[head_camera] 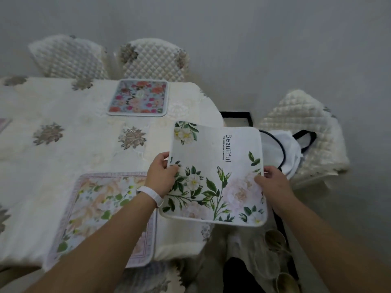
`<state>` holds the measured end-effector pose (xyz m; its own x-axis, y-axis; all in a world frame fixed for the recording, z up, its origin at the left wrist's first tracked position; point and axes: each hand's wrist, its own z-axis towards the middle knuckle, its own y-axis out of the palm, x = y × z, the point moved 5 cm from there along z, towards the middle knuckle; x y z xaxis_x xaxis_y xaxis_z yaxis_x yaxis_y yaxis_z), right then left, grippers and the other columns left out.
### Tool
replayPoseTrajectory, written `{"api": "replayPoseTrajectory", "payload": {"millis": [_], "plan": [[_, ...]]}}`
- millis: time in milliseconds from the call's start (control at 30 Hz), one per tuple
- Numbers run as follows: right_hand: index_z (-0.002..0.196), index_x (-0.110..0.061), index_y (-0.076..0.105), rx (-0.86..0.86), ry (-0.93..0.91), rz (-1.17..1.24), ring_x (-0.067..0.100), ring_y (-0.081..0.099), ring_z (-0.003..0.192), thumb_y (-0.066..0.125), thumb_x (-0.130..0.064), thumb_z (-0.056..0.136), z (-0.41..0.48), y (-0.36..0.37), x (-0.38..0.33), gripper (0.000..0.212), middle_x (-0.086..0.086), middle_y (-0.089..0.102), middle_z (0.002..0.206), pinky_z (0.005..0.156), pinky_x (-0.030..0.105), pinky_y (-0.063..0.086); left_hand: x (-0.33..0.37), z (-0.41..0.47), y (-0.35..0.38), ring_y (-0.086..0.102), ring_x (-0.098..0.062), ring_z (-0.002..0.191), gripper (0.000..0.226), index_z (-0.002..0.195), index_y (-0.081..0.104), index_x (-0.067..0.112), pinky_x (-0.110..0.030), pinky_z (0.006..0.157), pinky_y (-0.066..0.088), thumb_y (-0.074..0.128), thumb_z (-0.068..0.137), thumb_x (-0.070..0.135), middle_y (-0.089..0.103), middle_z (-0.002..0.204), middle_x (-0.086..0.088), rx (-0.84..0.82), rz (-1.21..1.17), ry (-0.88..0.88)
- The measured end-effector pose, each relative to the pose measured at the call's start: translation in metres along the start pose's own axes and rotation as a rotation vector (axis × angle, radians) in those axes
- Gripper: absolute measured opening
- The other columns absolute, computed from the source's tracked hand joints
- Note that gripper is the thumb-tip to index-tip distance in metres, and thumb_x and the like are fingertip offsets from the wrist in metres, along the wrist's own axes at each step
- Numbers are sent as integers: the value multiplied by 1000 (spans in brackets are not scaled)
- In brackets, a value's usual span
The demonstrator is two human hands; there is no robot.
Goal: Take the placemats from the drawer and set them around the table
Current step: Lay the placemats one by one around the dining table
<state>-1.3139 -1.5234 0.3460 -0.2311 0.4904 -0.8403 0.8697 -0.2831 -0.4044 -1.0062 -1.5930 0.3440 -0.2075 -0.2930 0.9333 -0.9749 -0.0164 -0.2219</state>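
Over the table's [63,144] right end, my left hand [161,176] and right hand [273,185] pinch a placemat [218,172], which I judge needs lowering flat.

A cream tablecloth [69,144] with grey flower patterns covers the table [190,98]. On it lie a bright flowered placemat [138,97] at the far edge and a pale flowered placemat [93,210] at the near edge. Another mat's corner [4,124] shows far left.
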Motion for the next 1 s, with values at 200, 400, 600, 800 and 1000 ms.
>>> {"api": "replayPoseTrajectory", "payload": {"millis": [200,400,600,800,1000], "plan": [[111,-18,63,-221,4,-61,22,69,89,60,-16,91,96,27,-11,21,2,70,102,84,46,57,-17,40,16,70,-19,85,33,119,54,18,-36,72,58,59,89,5,72,99,-1,197,8,-163],[94,-26,60,-401,27,-81,19,67,86,58,-11,93,168,34,-22,15,-1,68,98,67,33,52,-19,73,43,70,-24,85,38,123,56,17,-45,80,58,61,86,8,73,99,-5,382,4,-305],[106,-18,60,-505,108,-78,24,68,88,60,-11,92,214,49,-23,17,4,68,102,74,40,58,-24,92,52,69,-26,82,28,113,56,16,-41,73,58,58,88,4,71,94,-7,582,-151,-394],[119,-15,57,-559,227,121,20,69,81,58,-3,94,230,80,-12,28,6,69,106,67,34,58,-45,118,80,67,-28,90,29,112,50,16,-46,82,57,56,88,1,68,100,-9,663,-354,-441],[105,-41,50,-444,199,36,20,65,104,65,-19,73,226,99,5,42,-4,66,116,86,48,58,-88,126,128,69,-25,91,36,110,59,14,-46,86,57,57,74,12,70,105,-8,659,-457,-543]]}}
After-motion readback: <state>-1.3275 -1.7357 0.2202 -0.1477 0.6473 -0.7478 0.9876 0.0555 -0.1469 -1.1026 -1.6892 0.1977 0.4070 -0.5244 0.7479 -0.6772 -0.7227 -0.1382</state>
